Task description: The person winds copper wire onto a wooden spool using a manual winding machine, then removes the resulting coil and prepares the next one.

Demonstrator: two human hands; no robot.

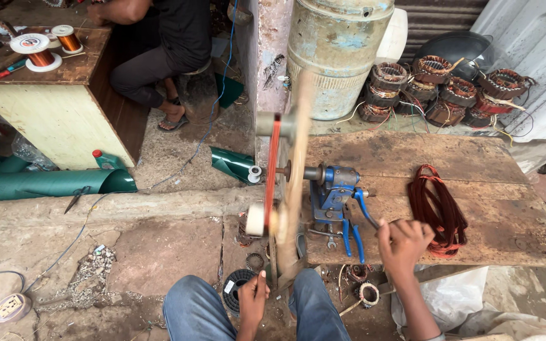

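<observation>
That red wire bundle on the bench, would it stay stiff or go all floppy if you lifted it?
Probably floppy: the red wire bundle lies in loose, uneven loops on the bench, so it would likely sag. It looks like many thin strands, so maybe heavier than it seems. It shouldn't roll, being long and flat.

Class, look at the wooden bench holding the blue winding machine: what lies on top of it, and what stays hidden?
On the wooden bench lie the blue winding machine, a coil of reddish wire and, behind, stacked motor stators. The right hand covers the crank's handle; the space beneath the bench is hidden.
</observation>
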